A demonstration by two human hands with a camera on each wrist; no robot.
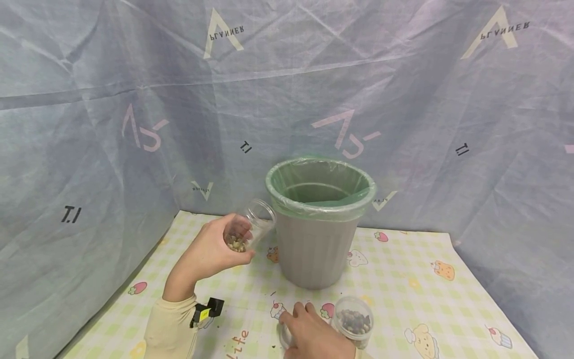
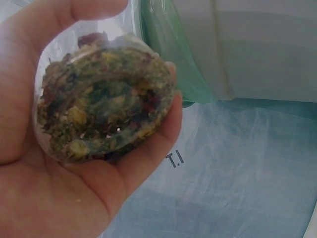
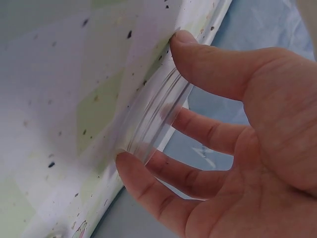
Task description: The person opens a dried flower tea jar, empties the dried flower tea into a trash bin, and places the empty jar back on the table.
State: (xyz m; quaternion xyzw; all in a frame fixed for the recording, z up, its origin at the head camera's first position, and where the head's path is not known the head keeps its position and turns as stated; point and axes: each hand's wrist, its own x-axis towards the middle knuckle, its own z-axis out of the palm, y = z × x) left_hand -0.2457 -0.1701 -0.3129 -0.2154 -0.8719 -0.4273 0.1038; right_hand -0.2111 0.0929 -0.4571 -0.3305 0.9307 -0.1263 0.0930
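My left hand grips a clear plastic jar, tilted with its mouth toward the trash bin. Dried petals and herb bits lie in the jar's bottom, seen through its base in the left wrist view. Low on the table, my right hand holds a clear ridged lid by its edge, thumb on one side and fingers on the other. The lid is right at the tablecloth. Just right of that hand stands a second clear jar with dark dried pieces inside.
A green bag lines the grey bin and folds over its rim. Small dark crumbs are scattered over the checked tablecloth. Grey-blue printed fabric hangs behind and along both sides.
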